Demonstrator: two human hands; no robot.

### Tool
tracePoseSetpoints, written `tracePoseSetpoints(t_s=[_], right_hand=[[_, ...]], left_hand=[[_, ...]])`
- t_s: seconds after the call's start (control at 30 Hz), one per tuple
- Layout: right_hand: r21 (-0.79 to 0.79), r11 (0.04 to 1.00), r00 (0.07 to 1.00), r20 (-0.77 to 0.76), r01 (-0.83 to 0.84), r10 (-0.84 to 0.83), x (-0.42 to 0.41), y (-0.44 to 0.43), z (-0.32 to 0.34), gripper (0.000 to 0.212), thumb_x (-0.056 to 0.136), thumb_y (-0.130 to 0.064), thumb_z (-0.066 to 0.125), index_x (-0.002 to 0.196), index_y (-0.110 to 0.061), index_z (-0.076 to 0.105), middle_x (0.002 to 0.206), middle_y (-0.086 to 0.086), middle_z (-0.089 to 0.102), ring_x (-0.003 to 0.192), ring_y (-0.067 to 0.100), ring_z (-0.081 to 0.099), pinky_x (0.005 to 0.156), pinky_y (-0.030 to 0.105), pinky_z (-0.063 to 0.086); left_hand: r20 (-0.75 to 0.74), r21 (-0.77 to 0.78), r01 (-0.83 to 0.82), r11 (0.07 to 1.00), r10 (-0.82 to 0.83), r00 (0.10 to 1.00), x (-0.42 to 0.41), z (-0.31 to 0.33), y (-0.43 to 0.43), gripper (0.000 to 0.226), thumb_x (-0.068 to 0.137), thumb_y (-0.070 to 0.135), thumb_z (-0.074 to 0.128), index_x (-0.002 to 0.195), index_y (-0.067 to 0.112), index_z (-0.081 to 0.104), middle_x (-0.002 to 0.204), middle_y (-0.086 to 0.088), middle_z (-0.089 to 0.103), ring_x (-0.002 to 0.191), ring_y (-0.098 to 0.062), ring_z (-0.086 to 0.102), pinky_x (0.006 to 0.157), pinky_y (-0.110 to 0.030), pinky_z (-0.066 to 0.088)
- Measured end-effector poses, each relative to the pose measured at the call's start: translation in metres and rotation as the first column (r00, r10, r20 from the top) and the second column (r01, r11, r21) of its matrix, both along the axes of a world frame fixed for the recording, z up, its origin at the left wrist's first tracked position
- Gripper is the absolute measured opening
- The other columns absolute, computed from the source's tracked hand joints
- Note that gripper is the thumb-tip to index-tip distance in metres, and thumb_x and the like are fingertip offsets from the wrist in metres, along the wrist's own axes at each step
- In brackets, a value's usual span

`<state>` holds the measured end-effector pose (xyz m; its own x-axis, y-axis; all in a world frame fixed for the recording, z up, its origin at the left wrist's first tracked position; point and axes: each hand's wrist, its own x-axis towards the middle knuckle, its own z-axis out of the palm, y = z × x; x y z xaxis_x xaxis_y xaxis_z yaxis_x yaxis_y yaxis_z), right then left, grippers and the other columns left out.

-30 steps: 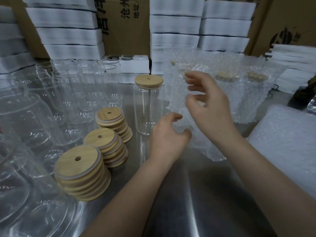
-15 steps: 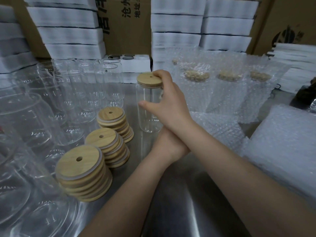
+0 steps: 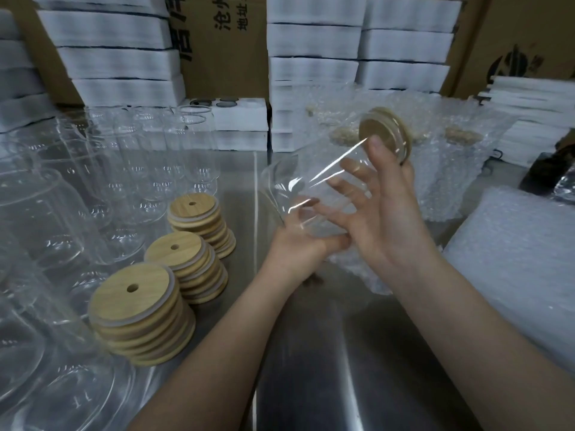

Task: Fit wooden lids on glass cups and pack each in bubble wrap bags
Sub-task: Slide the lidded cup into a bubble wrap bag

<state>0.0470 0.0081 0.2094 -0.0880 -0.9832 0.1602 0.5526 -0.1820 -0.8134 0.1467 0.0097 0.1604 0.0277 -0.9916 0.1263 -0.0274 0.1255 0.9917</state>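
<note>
One glass cup (image 3: pixel 314 188), already capped with its wooden lid (image 3: pixel 384 132), is shown lifted clear of the steel table (image 3: pixel 311 353) and tipped on a slant, with the lid end high to the right and the base low to the left. Half a second earlier it stood upright on the table with the right hand (image 3: pixel 385 213) just closing on its top. A second earlier both hands were working a bubble wrap bag (image 3: pixel 351 269). The right hand now grips the cup, thumb on the wall just below the lid, fingers spread round the far side and seen through the glass. The left hand (image 3: pixel 295 250) sits beneath the base at the near end of the bag, which lies crumpled on the table. Whether its fingers pinch the bag mouth cannot be told, since glass and glare cover them. The shift suggests that lidding is finished for this cup and that bagging, base first, is the step in hand. The cup is a clear, straight-walled cylinder crossed by bright reflection streaks. The lid is a pale wood disc with a paler band at its rim. Three stacks of spare lids (image 3: pixel 137 293) stand to the left.
</note>
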Motion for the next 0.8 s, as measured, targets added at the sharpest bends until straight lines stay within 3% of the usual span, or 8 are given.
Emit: tracePoseSetpoints(t_s=[0.07,0.17,0.23,0.3,0.4,0.53,0.67,0.8], right_hand=[[-0.040,0.999,0.997,-0.059,0.037,-0.039,-0.010,-0.001,0.003,0.068,0.075,-0.041,0.073,0.135,-0.029,0.042,0.114,0.001,0.062,0.098,0.020,0.065,0.079,0.051,0.059],[-0.089,0.992,0.983,-0.153,0.084,-0.097,-0.018,-0.002,0.006,0.070,0.077,-0.038,0.074,0.137,-0.033,0.040,0.119,0.000,0.061,0.103,0.021,0.063,0.087,0.051,0.056],[-0.105,0.991,0.980,-0.166,0.088,-0.105,-0.021,-0.003,0.006,0.064,0.084,-0.030,0.073,0.138,-0.034,0.039,0.118,-0.001,0.060,0.103,0.020,0.061,0.087,0.050,0.056],[-0.120,0.990,0.984,-0.148,0.080,-0.097,-0.024,-0.004,0.006,0.063,0.088,-0.022,0.071,0.140,-0.035,0.038,0.113,-0.005,0.062,0.100,0.017,0.061,0.081,0.046,0.058],[-0.143,0.988,0.987,-0.140,0.053,-0.073,-0.028,-0.006,0.009,0.068,0.087,-0.016,0.071,0.142,-0.037,0.036,0.112,-0.005,0.061,0.102,0.017,0.061,0.080,0.049,0.058],[-0.140,0.990,0.987,-0.163,-0.024,0.001,-0.034,-0.009,0.011,0.078,0.078,-0.016,0.073,0.141,-0.043,0.036,0.105,-0.008,0.065,0.105,0.017,0.060,0.074,0.049,0.057],[-0.113,0.989,0.973,-0.219,-0.100,0.073,-0.041,-0.015,0.012,0.082,0.074,-0.016,0.074,0.140,-0.046,0.036,0.112,-0.007,0.066,0.112,0.017,0.061,0.077,0.057,0.054],[-0.119,0.986,0.932,-0.356,-0.114,0.065,-0.047,-0.017,0.011,0.077,0.072,-0.016,0.077,0.133,-0.051,0.044,0.134,-0.002,0.055,0.114,0.013,0.062,0.085,0.062,0.051]], left_hand=[[-0.047,0.000,0.028,1.000,-0.028,0.998,0.002,0.000,-0.002,0.069,0.066,-0.006,0.083,0.121,0.017,0.049,0.117,-0.006,0.058,0.102,-0.020,0.062,0.075,-0.028,0.054],[-0.089,-0.014,0.073,0.997,-0.074,0.993,0.006,0.000,-0.005,0.066,0.070,-0.020,0.073,0.122,0.012,0.051,0.099,0.003,0.056,0.076,-0.003,0.064,0.057,-0.015,0.051],[-0.132,-0.007,0.084,0.996,-0.084,0.988,0.008,0.000,-0.006,0.062,0.072,-0.023,0.069,0.120,0.012,0.054,0.091,0.005,0.059,0.063,0.003,0.064,0.054,-0.013,0.049],[-0.179,0.013,0.098,0.995,-0.094,0.979,0.009,-0.001,-0.007,0.065,0.068,-0.019,0.073,0.121,0.013,0.056,0.092,0.002,0.063,0.072,-0.006,0.066,0.066,-0.021,0.052],[-0.242,0.033,0.129,0.991,-0.117,0.963,0.013,0.001,-0.009,0.065,0.069,-0.019,0.069,0.124,0.013,0.057,0.096,-0.005,0.064,0.089,-0.027,0.055,0.077,-0.040,0.041],[-0.413,0.091,0.227,0.970,-0.170,0.895,0.016,0.005,-0.009,0.073,0.058,-0.016,0.055,0.127,0.007,0.054,0.113,-0.018,0.058,0.097,-0.032,0.052,0.084,-0.045,0.039],[-0.503,0.128,0.282,0.951,-0.183,0.845,0.024,0.005,-0.011,0.063,0.075,-0.032,0.032,0.116,0.007,0.060,0.105,-0.015,0.067,0.096,-0.030,0.062,0.082,-0.041,0.052],[-0.552,0.135,0.232,0.963,-0.121,0.825,0.035,0.009,-0.015,0.075,0.072,-0.035,0.029,0.136,-0.002,0.051,0.133,-0.019,0.060,0.124,-0.034,0.057,0.112,-0.046,0.038]])
